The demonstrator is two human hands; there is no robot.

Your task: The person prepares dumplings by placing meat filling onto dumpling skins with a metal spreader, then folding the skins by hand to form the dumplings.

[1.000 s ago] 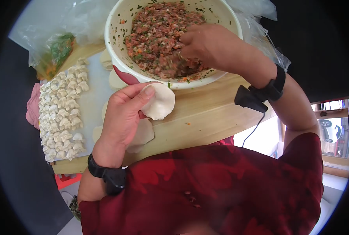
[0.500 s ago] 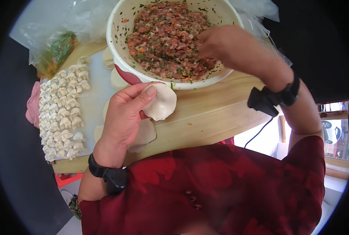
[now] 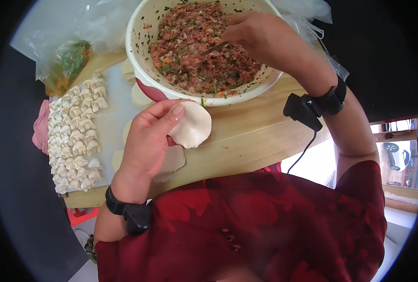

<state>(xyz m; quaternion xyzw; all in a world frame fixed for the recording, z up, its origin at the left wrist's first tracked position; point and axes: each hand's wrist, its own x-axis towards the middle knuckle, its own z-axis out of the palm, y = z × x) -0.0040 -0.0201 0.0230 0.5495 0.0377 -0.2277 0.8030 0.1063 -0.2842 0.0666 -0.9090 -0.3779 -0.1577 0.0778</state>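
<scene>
Between the thumb and fingers of my left hand (image 3: 148,129) is a round dumpling wrapper (image 3: 194,126), held just in front of the bowl's near rim. My right hand (image 3: 253,35) reaches over the large white bowl (image 3: 141,58), closed around the handle of a metal utensil (image 3: 217,47), seemingly a spoon. Its tip, with some filling on it, sits at the minced meat filling (image 3: 195,28), which is flecked with green and orange bits; the exact shape of the tip is blurred. More wrappers (image 3: 171,162) lie on the table under and beside my left hand.
Rows of folded dumplings (image 3: 75,134) cover the left of a pale board (image 3: 109,141). Behind them is a plastic bag with greens (image 3: 75,58). A pink cloth (image 3: 41,127) lies at the table's left edge. More plastic bags (image 3: 307,11) are behind the bowl at right.
My right hand has moved left and up over the bowl, and the utensil now shows with filling at its tip. My left hand keeps hold of the wrapper, nearly still.
</scene>
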